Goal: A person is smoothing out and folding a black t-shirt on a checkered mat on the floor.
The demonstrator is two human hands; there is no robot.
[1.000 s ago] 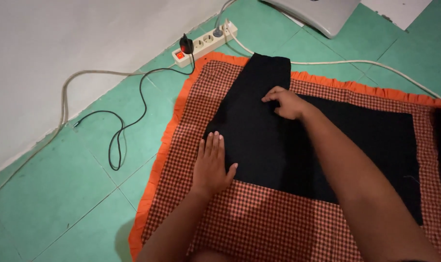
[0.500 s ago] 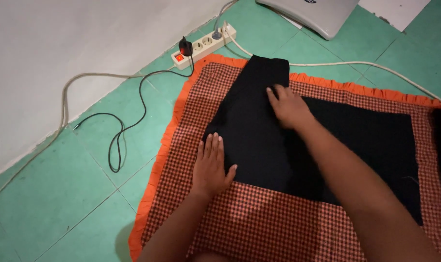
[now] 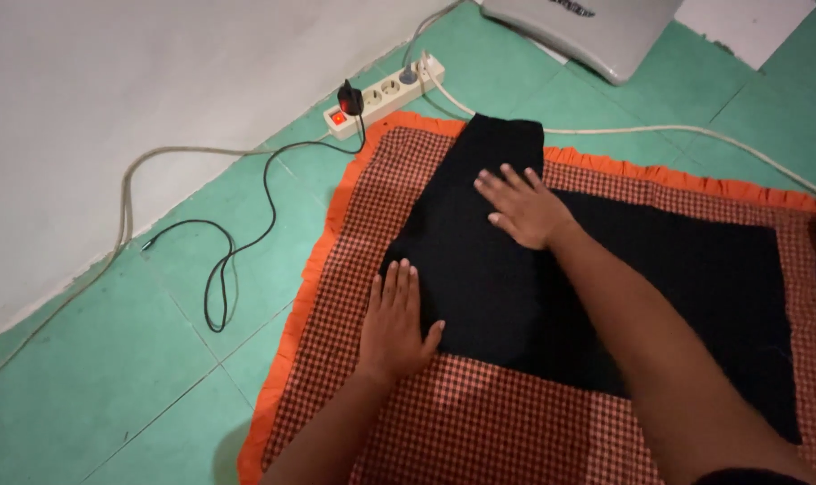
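A black garment (image 3: pixel 480 260) lies spread on a red-and-black checked cloth with an orange frill (image 3: pixel 372 189) on the floor. A folded part of the garment runs toward the far edge of the cloth. My left hand (image 3: pixel 394 325) rests flat, fingers together, on the near left edge of the garment where it meets the checked cloth. My right hand (image 3: pixel 520 205) lies flat with fingers spread on the folded black part, farther from me. Neither hand grips anything.
A white power strip (image 3: pixel 385 94) with a lit red switch and a black plug lies by the white wall. A black cable (image 3: pixel 237 251) loops over the green tiles at left. A white cord (image 3: pixel 696 135) runs past the cloth. A grey appliance (image 3: pixel 588 27) sits at the top.
My right hand has slid a little along the folded black fabric and now lies flatter with fingers spread. My left hand has stayed in place.
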